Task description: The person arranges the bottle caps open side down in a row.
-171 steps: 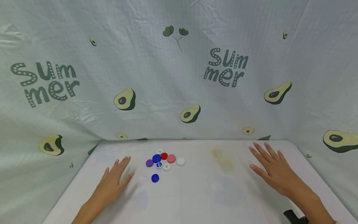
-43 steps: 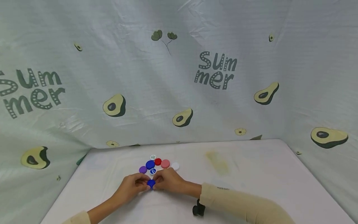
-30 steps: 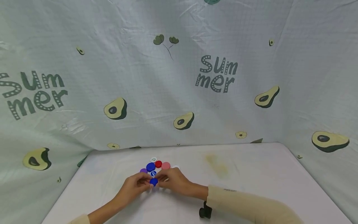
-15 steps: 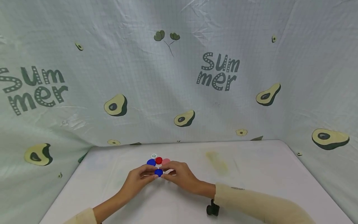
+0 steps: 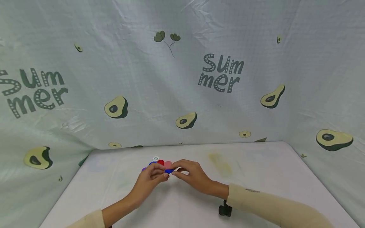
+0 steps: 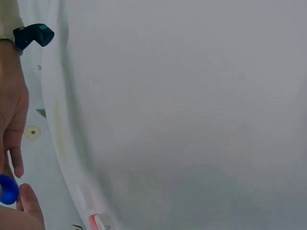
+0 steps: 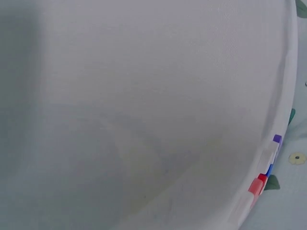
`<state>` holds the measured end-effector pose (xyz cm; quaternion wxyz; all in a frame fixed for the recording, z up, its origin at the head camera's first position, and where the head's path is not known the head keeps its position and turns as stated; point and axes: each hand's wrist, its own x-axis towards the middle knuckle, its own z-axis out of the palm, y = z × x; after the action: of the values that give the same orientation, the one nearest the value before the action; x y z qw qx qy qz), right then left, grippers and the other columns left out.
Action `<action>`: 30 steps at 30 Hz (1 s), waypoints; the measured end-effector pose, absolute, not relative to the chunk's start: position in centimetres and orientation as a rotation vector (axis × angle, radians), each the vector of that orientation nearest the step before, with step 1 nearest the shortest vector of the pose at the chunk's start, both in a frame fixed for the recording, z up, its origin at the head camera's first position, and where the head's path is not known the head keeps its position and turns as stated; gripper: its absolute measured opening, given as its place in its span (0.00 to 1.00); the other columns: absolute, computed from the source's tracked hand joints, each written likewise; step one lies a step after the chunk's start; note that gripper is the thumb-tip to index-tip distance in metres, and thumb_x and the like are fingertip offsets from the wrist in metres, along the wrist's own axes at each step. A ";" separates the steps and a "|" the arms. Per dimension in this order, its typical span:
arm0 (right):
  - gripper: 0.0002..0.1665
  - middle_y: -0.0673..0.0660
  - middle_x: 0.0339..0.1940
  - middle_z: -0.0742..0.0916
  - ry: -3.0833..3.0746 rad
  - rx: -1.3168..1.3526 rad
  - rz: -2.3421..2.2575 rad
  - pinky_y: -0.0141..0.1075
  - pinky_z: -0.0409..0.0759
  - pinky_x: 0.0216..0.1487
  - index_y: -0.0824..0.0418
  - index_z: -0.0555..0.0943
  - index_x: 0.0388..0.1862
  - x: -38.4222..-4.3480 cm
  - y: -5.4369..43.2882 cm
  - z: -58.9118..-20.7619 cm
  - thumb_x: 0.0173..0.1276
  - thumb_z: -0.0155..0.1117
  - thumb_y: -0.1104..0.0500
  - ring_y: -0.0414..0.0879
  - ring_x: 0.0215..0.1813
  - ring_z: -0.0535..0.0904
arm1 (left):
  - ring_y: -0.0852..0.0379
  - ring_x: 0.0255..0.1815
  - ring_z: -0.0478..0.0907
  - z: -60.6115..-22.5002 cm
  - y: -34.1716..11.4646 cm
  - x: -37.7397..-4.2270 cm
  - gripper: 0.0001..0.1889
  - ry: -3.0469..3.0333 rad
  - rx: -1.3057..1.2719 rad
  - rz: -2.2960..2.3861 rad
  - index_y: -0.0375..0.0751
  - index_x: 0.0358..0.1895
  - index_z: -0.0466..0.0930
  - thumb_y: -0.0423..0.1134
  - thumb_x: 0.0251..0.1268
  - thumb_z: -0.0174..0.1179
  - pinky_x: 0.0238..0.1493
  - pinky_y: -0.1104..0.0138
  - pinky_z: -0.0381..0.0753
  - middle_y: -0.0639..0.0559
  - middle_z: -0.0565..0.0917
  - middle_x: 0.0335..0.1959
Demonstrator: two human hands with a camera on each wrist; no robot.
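Observation:
In the head view, a blue bottle cap [image 5: 169,171] is held between the fingertips of both hands, raised above the table. My left hand [image 5: 148,182] pinches its left side, while my right hand [image 5: 196,177] grips the right side. The left wrist view shows the same blue bottle cap [image 6: 8,189] at its lower left edge, tilted, with fingers about it. Just behind the hands lie a pink cap [image 5: 168,164], a red cap [image 5: 161,162], a white cap with a print [image 5: 155,158], and partly hidden blue [image 5: 152,163] and purple [image 5: 144,169] caps.
The white table [image 5: 256,183] has a yellowish stain [image 5: 220,163] right of the caps. A printed sheet [image 5: 159,79] hangs behind it. A black wrist camera [image 5: 225,209] sits under the right wrist. Neither hand shows in the right wrist view.
Both hands came from lying apart over the table to the blue cap nearest the person and took hold of it. They have since lifted it, moved slightly right and tilted it.

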<state>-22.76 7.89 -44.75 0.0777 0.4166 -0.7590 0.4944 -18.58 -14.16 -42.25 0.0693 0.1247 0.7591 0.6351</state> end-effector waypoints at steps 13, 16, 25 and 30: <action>0.16 0.51 0.50 0.89 -2.178 1.113 1.425 0.32 0.85 0.51 0.57 0.86 0.57 -22.9 11.0 -43.8 0.72 0.66 0.64 0.43 0.52 0.86 | 0.50 0.52 0.85 -42.1 -11.3 -19.6 0.15 2.373 0.613 1.951 0.37 0.55 0.76 0.34 0.70 0.65 0.54 0.68 0.84 0.40 0.86 0.50; 0.17 0.52 0.51 0.89 -2.201 1.053 1.435 0.32 0.85 0.50 0.58 0.86 0.58 -22.8 11.5 -43.7 0.71 0.67 0.63 0.43 0.52 0.87 | 0.47 0.52 0.85 -42.2 -10.7 -19.9 0.15 2.413 0.685 1.938 0.36 0.56 0.76 0.31 0.69 0.65 0.53 0.69 0.84 0.38 0.85 0.50; 0.27 0.55 0.53 0.88 -2.245 0.992 1.431 0.31 0.84 0.51 0.62 0.83 0.62 -22.5 12.4 -43.6 0.63 0.73 0.70 0.43 0.49 0.88 | 0.55 0.44 0.84 -42.1 -9.2 -20.8 0.14 2.639 0.781 1.832 0.42 0.51 0.80 0.31 0.65 0.69 0.49 0.69 0.85 0.51 0.86 0.41; 0.25 0.54 0.51 0.88 -2.279 0.929 1.433 0.31 0.84 0.51 0.63 0.83 0.60 -22.2 12.8 -43.7 0.63 0.73 0.68 0.42 0.48 0.87 | 0.56 0.46 0.84 -42.8 -8.7 -21.5 0.14 2.710 0.891 1.814 0.43 0.51 0.82 0.32 0.64 0.70 0.51 0.65 0.86 0.55 0.86 0.45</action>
<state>-22.24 12.81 -43.68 0.1462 0.3226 -0.7917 0.4977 -21.50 -8.75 -42.77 -0.1193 0.2617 0.7958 0.5329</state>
